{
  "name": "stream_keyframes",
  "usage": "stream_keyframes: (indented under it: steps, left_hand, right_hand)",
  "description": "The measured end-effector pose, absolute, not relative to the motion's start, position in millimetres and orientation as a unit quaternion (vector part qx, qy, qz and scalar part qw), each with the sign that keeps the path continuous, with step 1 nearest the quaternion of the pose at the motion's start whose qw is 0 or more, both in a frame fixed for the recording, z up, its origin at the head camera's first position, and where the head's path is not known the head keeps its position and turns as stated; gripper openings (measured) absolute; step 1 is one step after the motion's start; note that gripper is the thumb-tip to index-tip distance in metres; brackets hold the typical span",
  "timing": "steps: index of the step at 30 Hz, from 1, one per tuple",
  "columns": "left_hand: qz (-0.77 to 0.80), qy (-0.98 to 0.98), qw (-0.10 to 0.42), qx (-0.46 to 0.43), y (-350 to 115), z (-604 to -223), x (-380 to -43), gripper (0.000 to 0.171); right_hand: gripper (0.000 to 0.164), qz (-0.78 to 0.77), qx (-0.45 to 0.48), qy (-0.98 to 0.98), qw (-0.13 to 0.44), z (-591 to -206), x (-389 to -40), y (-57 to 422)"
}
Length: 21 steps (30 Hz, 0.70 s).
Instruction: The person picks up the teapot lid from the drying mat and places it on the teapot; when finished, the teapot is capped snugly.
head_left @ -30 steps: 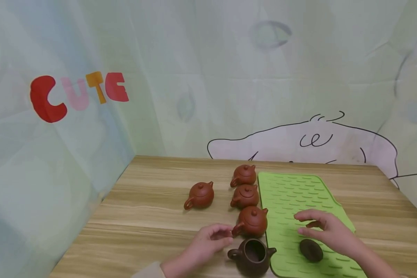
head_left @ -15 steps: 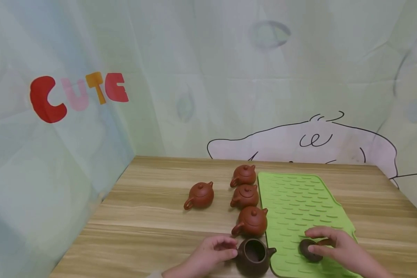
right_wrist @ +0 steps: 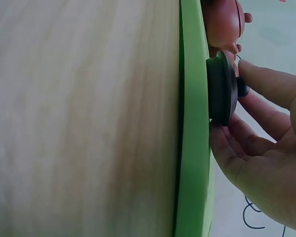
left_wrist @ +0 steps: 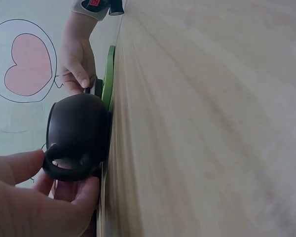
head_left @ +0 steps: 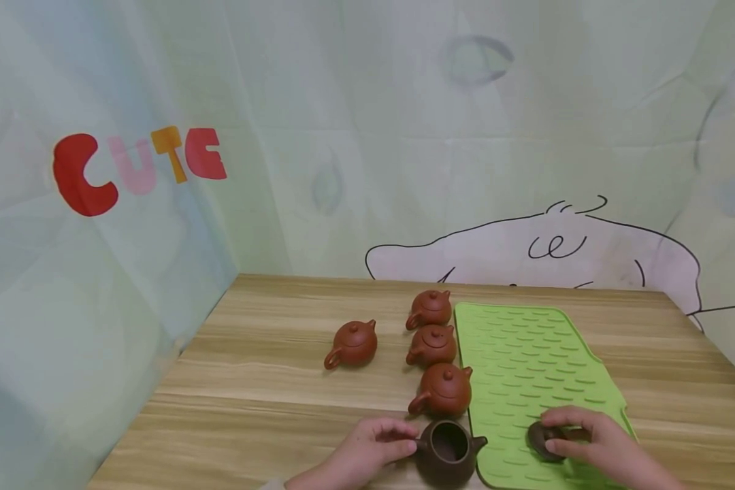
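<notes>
A dark brown teapot (head_left: 444, 468) without its lid stands upright at the table's front, its opening facing up and its spout to the right. My left hand (head_left: 365, 452) pinches its handle; in the left wrist view the thumb and fingers lie at the handle loop (left_wrist: 69, 170). On the green mat (head_left: 520, 381) lies the dark lid (head_left: 540, 441), partly covered by my right hand (head_left: 597, 442). In the right wrist view, that hand's thumb and fingers are at the knob and edge of the lid (right_wrist: 221, 91), which sits flat on the mat.
Behind the dark teapot, several lidded reddish teapots stand in a column along the mat's left edge, the nearest reddish teapot (head_left: 446, 391) close to it. Another reddish teapot (head_left: 354, 344) stands apart to the left. A printed cloth (head_left: 318, 156) hangs behind the wooden table (head_left: 251, 381).
My left hand has moved down and right onto the dark teapot's handle, and the teapot has barely moved. My right hand has come down from above the mat and taken hold of the lid.
</notes>
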<state>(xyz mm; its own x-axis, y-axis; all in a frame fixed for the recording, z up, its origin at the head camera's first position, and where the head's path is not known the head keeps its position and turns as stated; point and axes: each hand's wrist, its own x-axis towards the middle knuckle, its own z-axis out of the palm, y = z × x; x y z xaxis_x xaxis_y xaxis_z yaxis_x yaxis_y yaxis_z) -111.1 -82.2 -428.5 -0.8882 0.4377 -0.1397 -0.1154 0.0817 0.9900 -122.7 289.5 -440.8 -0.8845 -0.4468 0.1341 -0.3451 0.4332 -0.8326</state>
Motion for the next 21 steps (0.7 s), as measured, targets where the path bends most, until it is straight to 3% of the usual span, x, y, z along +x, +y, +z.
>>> stream_keyframes:
  steps: [21]
  left_hand:
    - [0.675,0.695,0.219,0.112,-83.0,-428.9,-112.3,0.024]
  right_hand:
    - [0.016,-0.414,-0.236,0.879,0.012,-437.5,-125.8,286.5]
